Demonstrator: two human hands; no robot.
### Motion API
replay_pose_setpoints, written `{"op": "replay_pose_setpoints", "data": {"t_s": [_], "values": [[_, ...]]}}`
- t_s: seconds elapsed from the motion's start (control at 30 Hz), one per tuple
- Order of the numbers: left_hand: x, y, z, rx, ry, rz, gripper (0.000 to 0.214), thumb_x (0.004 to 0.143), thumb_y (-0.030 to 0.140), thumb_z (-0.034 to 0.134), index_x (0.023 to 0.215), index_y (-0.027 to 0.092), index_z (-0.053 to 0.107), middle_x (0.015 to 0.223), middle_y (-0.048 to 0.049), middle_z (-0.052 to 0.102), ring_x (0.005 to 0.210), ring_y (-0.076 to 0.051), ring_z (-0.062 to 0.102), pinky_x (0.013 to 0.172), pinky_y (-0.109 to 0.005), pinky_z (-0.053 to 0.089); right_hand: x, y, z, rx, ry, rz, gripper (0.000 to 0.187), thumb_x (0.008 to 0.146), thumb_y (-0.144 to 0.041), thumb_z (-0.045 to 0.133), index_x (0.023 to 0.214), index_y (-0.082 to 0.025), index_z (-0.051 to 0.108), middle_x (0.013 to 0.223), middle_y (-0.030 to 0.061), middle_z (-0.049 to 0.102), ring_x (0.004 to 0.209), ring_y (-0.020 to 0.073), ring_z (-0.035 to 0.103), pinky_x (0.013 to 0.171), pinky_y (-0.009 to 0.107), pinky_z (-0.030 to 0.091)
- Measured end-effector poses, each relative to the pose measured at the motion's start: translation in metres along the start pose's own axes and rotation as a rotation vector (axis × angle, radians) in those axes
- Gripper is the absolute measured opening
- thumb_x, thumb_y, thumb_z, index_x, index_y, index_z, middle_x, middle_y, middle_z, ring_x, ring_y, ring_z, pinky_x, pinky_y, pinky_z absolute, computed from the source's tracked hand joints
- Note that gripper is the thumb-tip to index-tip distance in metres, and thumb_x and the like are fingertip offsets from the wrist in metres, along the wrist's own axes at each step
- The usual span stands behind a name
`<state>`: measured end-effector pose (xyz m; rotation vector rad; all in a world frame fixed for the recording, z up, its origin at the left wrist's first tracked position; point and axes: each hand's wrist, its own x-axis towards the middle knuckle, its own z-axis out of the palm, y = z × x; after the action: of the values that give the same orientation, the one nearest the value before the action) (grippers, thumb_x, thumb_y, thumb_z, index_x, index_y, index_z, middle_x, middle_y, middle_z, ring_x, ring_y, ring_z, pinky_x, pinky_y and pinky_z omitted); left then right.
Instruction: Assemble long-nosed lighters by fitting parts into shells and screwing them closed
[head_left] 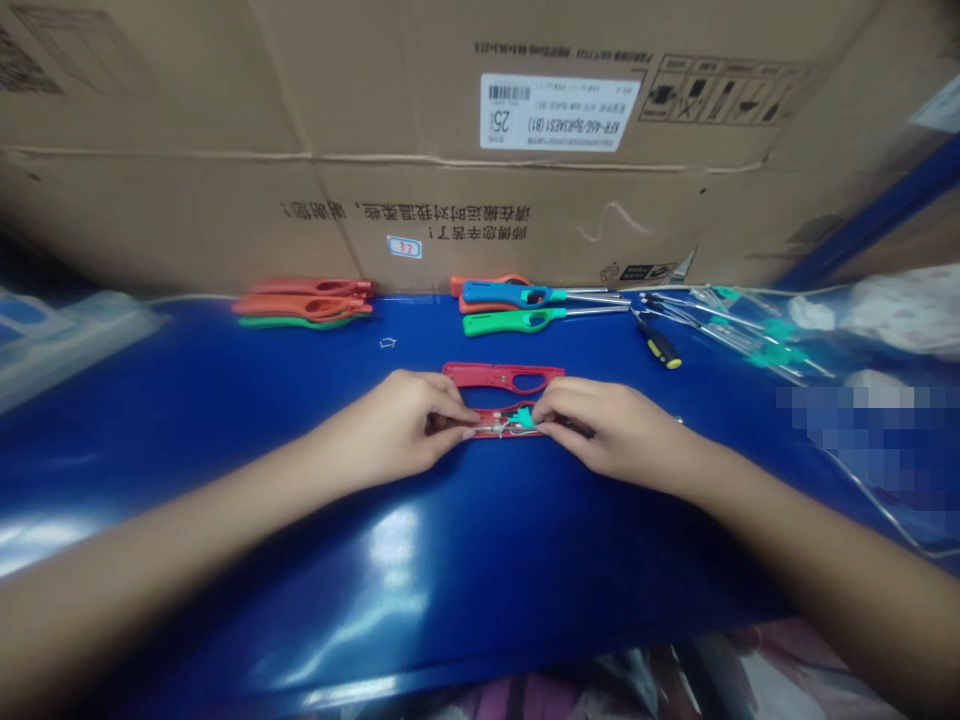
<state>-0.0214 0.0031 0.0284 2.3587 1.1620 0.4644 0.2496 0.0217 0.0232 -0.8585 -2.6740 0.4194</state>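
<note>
"Since the red shell point(489, 413) lies open at the frame's centre, how is it held?"

"The left hand point(401, 428) has its grip pinching the left end, probably to steady it; the right hand point(619, 432) appears to pinch the green piece point(523, 418) at the other end."

"And the red half point(478, 376)?"

"Just above, on the counter point(525, 540), seemingly set apart so the inner parts can be reached."

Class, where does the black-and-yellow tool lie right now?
In the head view, the black-and-yellow tool lies right of centre on the blue table, beyond the right hand and just right of the green lighter.
</note>
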Motion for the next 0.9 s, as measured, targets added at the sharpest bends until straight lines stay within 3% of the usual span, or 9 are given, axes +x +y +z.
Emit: {"op": "replay_pose_setpoints", "data": {"t_s": [0.33, 0.63, 0.77, 0.9], "values": [[-0.0002, 0.0064, -0.0099, -0.008, -0.031, -0.083, 0.024, 0.089, 0.021, 0.065, 0.109, 0.024, 0.078, 0.097, -0.0043, 0.075, 0.076, -0.015, 0.067, 0.069, -0.025, 0.051, -0.0032, 0.0002, -0.008, -0.021, -0.074, -0.027, 0.018, 0.097, -0.015, 0.05, 0.107, -0.02, 0.064, 0.105, 0.006, 0.07, 0.093, 0.0191, 0.066, 0.077, 0.03, 0.049], [0.0002, -0.0009, -0.0042, 0.01, -0.005, -0.007, 0.02, 0.092, 0.023, 0.065, 0.104, 0.024, 0.08, 0.091, -0.0043, 0.073, 0.076, -0.015, 0.066, 0.07, -0.025, 0.051, -0.0017, -0.0009, -0.0078, -0.096, -0.089, -0.054, 0.019, 0.099, -0.017, 0.047, 0.107, -0.02, 0.064, 0.103, 0.0064, 0.069, 0.09, 0.0188, 0.065, 0.072, 0.029, 0.049], [0.0005, -0.0015, -0.0056, 0.021, -0.013, -0.017, 0.019, 0.092, 0.024, 0.066, 0.104, 0.023, 0.08, 0.093, -0.0041, 0.074, 0.078, -0.015, 0.068, 0.073, -0.026, 0.052, -0.0009, -0.0043, -0.0075, -0.118, -0.039, -0.081, 0.025, 0.099, -0.023, 0.05, 0.119, -0.021, 0.065, 0.117, 0.0096, 0.067, 0.106, 0.0228, 0.061, 0.084, 0.035, 0.052], [0.0013, 0.0006, -0.0068, 0.016, -0.025, -0.043, 0.017, 0.091, 0.023, 0.067, 0.101, 0.023, 0.08, 0.094, -0.0039, 0.075, 0.08, -0.016, 0.069, 0.076, -0.027, 0.053, -0.0006, -0.0051, -0.0041, -0.163, -0.045, -0.168, 0.039, 0.099, -0.028, 0.053, 0.137, -0.024, 0.06, 0.145, 0.0133, 0.054, 0.128, 0.0296, 0.051, 0.103, 0.049, 0.046]]}}
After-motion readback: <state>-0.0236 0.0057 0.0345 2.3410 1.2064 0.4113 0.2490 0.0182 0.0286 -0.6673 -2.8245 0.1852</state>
